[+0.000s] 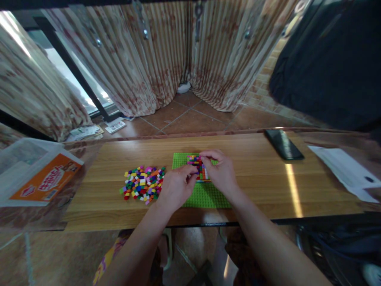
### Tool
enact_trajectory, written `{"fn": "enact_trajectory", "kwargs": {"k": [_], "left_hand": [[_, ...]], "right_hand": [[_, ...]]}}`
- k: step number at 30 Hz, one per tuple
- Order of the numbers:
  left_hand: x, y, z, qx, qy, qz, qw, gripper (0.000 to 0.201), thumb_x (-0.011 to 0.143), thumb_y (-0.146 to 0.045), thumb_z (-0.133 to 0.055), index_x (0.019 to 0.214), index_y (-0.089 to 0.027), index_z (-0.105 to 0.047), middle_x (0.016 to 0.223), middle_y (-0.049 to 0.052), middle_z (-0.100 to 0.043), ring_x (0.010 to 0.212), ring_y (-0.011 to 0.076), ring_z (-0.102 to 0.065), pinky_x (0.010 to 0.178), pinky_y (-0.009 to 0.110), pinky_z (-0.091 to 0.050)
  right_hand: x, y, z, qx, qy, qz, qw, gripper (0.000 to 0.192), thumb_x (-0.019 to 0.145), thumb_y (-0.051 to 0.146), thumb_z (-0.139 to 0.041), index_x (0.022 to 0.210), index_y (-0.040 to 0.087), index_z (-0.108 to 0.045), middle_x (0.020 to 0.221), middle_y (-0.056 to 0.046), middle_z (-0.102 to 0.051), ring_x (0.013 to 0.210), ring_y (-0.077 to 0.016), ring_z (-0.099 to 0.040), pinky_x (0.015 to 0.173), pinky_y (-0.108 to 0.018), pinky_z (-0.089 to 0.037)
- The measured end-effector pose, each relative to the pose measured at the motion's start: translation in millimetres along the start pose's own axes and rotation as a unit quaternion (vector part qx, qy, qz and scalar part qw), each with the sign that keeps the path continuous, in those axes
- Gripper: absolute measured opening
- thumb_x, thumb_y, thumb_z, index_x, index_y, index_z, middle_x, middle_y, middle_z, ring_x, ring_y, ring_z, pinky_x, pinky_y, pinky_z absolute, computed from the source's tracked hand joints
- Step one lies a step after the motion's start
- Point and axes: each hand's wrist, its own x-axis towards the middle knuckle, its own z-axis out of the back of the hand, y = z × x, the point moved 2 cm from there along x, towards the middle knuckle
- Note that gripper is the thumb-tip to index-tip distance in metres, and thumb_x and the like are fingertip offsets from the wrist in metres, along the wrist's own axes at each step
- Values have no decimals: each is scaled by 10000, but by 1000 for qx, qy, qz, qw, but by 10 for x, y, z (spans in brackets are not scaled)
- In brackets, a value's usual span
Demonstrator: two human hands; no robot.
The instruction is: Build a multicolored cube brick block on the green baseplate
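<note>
Both hands meet over the brick block (199,167) on the green baseplate (205,194), table centre. Left hand (175,186) pinches narrow at the block's left edge; right hand (220,171) cups its far-right side. Loose bricks (143,184) lie left, nearer the left hand.

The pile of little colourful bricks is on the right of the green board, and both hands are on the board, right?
Not quite. The head view shows the pile of bricks left of the green board. Both the left hand and the right hand are on the board.
</note>
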Motion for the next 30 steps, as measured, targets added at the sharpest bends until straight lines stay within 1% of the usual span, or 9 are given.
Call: {"fn": "enact_trajectory", "kwargs": {"k": [7,14,20,26,30], "left_hand": [[14,-10,-79,20,0,14,1000,111,873,-178,-551,880,-220,-653,867,-9,-720,778,144,-657,721,246,-466],[26,-57,-54,61,-23,13,998,133,873,-163,-540,821,-211,-652,861,9,-674,750,142,-621,691,249,-446],[22,-63,-61,102,-29,14,994,138,879,-166,-522,859,-207,-652,884,22,-663,748,144,-613,687,253,-452],[12,-80,-77,116,-27,24,993,129,870,-157,-528,898,-212,-641,937,27,-668,797,160,-626,709,270,-472],[11,-88,-68,120,-26,36,992,119,870,-169,-539,915,-214,-639,923,25,-662,808,164,-625,707,269,-473]], "right_hand": [[-4,10,1,4,5,3,1000,156,819,228,-560,829,223,-716,892,-47,-708,879,-188,-659,831,-342,-511],[-3,-2,-2,4,7,2,1000,166,821,254,-556,833,223,-719,887,-48,-706,872,-194,-658,828,-352,-512],[-3,-3,-1,2,14,3,1000,171,820,263,-558,838,221,-723,893,-50,-708,867,-196,-656,830,-356,-509],[-1,-10,-6,1,17,5,1000,166,820,243,-557,834,216,-721,877,-49,-706,858,-192,-656,814,-348,-508],[1,-24,-13,0,18,1,1000,165,817,250,-562,835,220,-723,876,-46,-707,858,-193,-657,818,-349,-511]]}}
